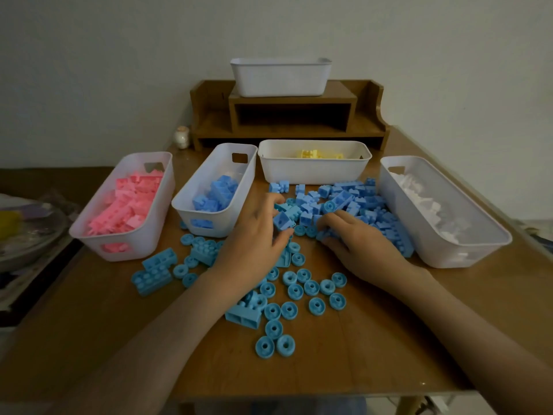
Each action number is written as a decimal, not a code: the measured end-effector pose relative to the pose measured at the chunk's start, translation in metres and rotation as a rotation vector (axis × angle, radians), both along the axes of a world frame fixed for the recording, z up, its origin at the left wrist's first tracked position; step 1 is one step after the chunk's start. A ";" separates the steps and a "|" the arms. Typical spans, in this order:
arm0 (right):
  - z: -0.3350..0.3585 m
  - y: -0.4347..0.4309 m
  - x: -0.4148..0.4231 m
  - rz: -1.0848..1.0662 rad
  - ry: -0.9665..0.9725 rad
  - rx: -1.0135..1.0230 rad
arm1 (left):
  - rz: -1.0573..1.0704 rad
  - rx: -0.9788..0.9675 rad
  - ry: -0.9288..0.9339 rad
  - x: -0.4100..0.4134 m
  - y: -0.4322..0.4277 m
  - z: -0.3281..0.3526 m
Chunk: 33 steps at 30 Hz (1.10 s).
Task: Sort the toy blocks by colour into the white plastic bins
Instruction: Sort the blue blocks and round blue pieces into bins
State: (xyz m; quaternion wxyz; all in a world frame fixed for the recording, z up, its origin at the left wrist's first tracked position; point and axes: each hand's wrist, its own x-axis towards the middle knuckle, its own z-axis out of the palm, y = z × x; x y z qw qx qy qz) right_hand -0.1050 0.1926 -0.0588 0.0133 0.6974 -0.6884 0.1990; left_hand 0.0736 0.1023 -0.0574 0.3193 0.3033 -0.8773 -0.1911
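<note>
Bins counted: five, all white. Four stand on the table [89, 339]: the pink bin [125, 244] at left, the blue bin [229, 223] beside it, the yellow bin [311, 172] at centre, and the white-block bin [419, 211] at right. The fifth, the top bin [281, 79], sits on the shelf [293, 98] at upper centre; its contents are not visible.

Loose blue stock: one pile [359, 202] between the yellow and white-block bins. There are over twenty rings [311, 287] scattered at lower centre; an exact count is not possible, since my left arm covers some.

My left hand [254, 235], at centre, is half closed and pinches one blue block [282, 220] between thumb and fingers at the pile's left edge.

My right hand [359, 244], just right of it, has its fingers bent down onto the pile's near edge. I cannot tell whether it grips anything. The two hands are close but not touching.
</note>
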 end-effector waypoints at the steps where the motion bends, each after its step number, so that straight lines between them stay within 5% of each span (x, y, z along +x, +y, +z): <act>1: 0.000 0.001 0.000 0.007 -0.062 -0.011 | -0.022 0.007 -0.017 0.000 0.000 0.002; 5: 0.005 -0.001 0.009 -0.067 -0.507 -0.116 | -0.124 -0.056 -0.100 0.001 0.002 0.011; 10: 0.037 -0.004 0.020 -0.181 -1.771 -0.007 | -0.023 0.018 0.030 0.009 -0.008 0.031; 12: 0.041 -0.008 0.017 -0.190 -2.084 0.038 | 0.059 0.014 0.064 0.016 -0.017 0.040; 18: 0.024 -0.032 0.025 -0.298 -2.259 0.019 | 0.271 -0.161 -0.080 0.037 -0.044 0.038; 27: 0.026 -0.038 0.028 -0.204 -2.507 -0.111 | 0.309 -0.107 -0.155 0.031 -0.046 0.036; 31: 0.027 -0.042 0.031 -0.185 -2.516 -0.114 | 0.259 -0.184 0.043 0.022 -0.026 0.046; 33: 0.029 -0.044 0.035 -0.143 -2.511 -0.098 | 0.191 0.075 0.161 0.010 -0.017 0.050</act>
